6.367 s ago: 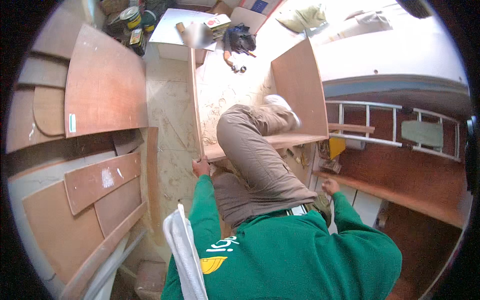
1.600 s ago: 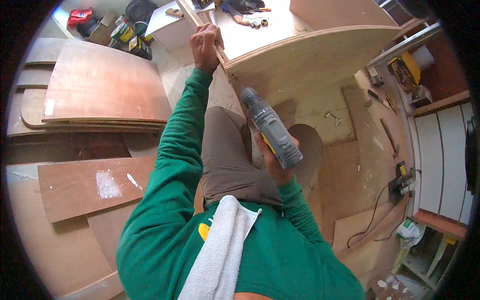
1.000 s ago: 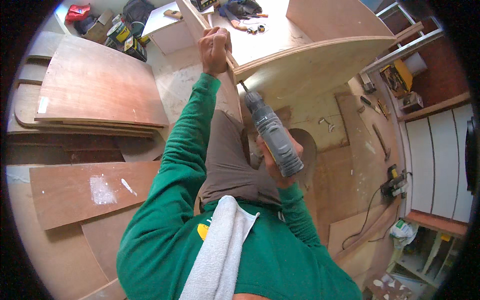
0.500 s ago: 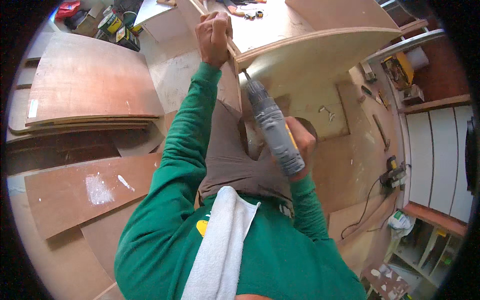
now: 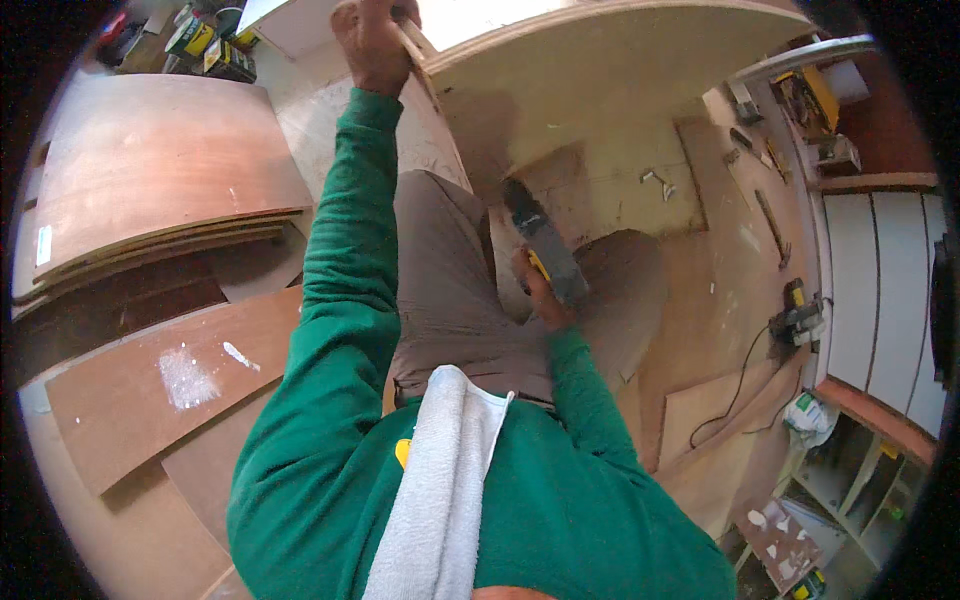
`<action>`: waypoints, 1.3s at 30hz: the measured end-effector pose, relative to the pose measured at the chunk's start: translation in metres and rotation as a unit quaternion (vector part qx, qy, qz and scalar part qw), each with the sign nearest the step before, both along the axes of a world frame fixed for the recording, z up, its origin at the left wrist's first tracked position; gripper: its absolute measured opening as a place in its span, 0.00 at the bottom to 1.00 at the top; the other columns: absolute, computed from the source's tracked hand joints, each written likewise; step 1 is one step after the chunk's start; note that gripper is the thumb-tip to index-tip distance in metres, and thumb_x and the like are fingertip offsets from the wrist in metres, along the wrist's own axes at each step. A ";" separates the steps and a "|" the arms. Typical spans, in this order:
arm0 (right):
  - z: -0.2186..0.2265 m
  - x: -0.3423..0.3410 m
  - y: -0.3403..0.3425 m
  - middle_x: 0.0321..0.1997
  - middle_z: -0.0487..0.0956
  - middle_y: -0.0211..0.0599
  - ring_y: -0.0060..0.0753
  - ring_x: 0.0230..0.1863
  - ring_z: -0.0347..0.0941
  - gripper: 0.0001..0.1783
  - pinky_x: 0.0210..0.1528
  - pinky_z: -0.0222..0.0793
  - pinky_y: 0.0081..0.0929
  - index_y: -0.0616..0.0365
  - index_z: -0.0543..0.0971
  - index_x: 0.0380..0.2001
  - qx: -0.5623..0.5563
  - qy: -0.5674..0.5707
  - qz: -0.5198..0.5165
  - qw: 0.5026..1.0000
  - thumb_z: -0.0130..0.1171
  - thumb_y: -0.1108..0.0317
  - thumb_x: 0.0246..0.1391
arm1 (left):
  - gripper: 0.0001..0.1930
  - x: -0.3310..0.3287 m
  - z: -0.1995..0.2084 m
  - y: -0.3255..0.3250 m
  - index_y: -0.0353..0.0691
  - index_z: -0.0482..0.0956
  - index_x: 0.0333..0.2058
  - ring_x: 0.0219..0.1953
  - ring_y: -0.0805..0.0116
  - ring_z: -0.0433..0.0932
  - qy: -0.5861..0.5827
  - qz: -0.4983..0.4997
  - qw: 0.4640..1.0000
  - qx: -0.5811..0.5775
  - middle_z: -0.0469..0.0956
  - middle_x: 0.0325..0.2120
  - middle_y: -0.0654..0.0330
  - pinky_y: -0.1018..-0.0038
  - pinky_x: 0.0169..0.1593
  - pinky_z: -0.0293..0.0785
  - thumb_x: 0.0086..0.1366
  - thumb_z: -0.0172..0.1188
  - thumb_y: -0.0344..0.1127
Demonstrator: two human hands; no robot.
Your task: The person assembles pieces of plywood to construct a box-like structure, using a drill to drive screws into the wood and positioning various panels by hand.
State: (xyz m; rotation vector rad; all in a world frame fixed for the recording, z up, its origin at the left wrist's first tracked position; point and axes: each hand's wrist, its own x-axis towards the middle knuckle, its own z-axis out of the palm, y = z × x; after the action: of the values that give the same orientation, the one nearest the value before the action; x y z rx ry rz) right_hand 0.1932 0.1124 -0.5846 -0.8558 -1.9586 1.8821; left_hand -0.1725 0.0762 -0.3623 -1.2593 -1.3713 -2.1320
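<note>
My left hand (image 5: 376, 45) is closed on the edge of a plywood panel (image 5: 423, 48), beside the corner where it meets a wider, curved-looking plywood board (image 5: 620, 75). Lower down, between my knees, my right hand (image 5: 540, 285) grips a grey and black cordless drill (image 5: 545, 245) by its handle. The drill is slightly smeared by motion, its front end toward the boards but apart from them. Whether a bit sits in the chuck I cannot make out.
Stacked plywood sheets (image 5: 170, 160) lie at the left, with a paint-marked board (image 5: 180, 370) nearer me. On the right, a hammer (image 5: 773, 228) and a corded power tool (image 5: 800, 315) lie on the floor beside a shelf unit (image 5: 870, 480). Paint cans (image 5: 228, 62) stand far left.
The drill has come away from the panel corner and dropped lower, toward my lap, in my right hand. My left hand and the boards appear higher and further left in view.
</note>
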 end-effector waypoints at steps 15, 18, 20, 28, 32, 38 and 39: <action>-0.056 -0.013 -0.011 0.47 0.86 0.40 0.40 0.49 0.82 0.30 0.54 0.75 0.38 0.61 0.84 0.49 0.004 -0.081 0.001 0.997 0.73 0.46 0.55 | 0.25 -0.013 -0.011 -0.003 0.34 0.74 0.27 0.15 0.72 0.67 -0.114 -0.119 0.981 0.106 0.68 0.16 0.61 0.74 0.21 0.65 0.80 0.51 0.47; -0.058 -0.017 -0.009 0.48 0.86 0.41 0.40 0.50 0.82 0.31 0.54 0.75 0.38 0.61 0.84 0.49 0.014 -0.089 0.003 0.996 0.73 0.45 0.55 | 0.24 -0.015 -0.015 0.000 0.35 0.73 0.27 0.15 0.72 0.68 -0.233 -0.249 0.918 0.203 0.69 0.16 0.60 0.74 0.22 0.65 0.79 0.52 0.47; -0.057 -0.020 -0.006 0.48 0.86 0.42 0.41 0.50 0.82 0.31 0.54 0.75 0.38 0.61 0.84 0.50 0.019 -0.089 0.006 0.996 0.73 0.45 0.55 | 0.24 -0.019 -0.010 -0.009 0.36 0.73 0.26 0.15 0.71 0.68 -0.041 -0.006 0.999 -0.020 0.68 0.16 0.59 0.74 0.22 0.66 0.79 0.52 0.47; -0.044 -0.019 -0.011 0.47 0.86 0.43 0.42 0.49 0.82 0.32 0.53 0.75 0.40 0.62 0.83 0.50 0.003 -0.069 0.000 0.998 0.73 0.45 0.55 | 0.26 -0.012 -0.005 -0.007 0.39 0.70 0.24 0.14 0.72 0.65 0.014 -0.017 1.000 0.001 0.65 0.14 0.60 0.75 0.21 0.61 0.80 0.45 0.50; -0.048 -0.019 -0.008 0.48 0.85 0.45 0.44 0.51 0.81 0.32 0.55 0.74 0.41 0.61 0.82 0.51 0.002 -0.070 -0.001 0.998 0.72 0.45 0.54 | 0.26 -0.002 0.002 0.007 0.41 0.66 0.21 0.14 0.73 0.61 0.014 -0.007 1.000 0.005 0.62 0.13 0.61 0.75 0.21 0.58 0.80 0.45 0.49; -0.050 -0.023 -0.007 0.51 0.84 0.46 0.46 0.53 0.80 0.33 0.57 0.74 0.44 0.60 0.81 0.54 0.009 -0.073 0.005 0.997 0.72 0.46 0.54 | 0.26 -0.003 0.003 -0.005 0.37 0.70 0.16 0.18 0.66 0.69 0.111 0.146 0.972 -0.149 0.70 0.14 0.55 0.75 0.28 0.68 0.73 0.40 0.42; -0.050 -0.024 -0.007 0.51 0.84 0.47 0.47 0.54 0.80 0.33 0.57 0.73 0.44 0.60 0.81 0.54 0.010 -0.075 0.007 0.997 0.72 0.46 0.53 | 0.26 -0.007 0.002 -0.008 0.36 0.70 0.16 0.18 0.66 0.70 0.105 0.145 0.972 -0.151 0.70 0.14 0.54 0.76 0.27 0.68 0.74 0.40 0.41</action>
State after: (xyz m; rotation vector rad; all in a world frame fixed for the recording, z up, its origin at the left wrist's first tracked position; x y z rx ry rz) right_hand 0.1694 0.1051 -0.6347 -1.0058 -2.0708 1.8518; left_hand -0.1793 0.0684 -0.3605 -1.2555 -1.7103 -1.5928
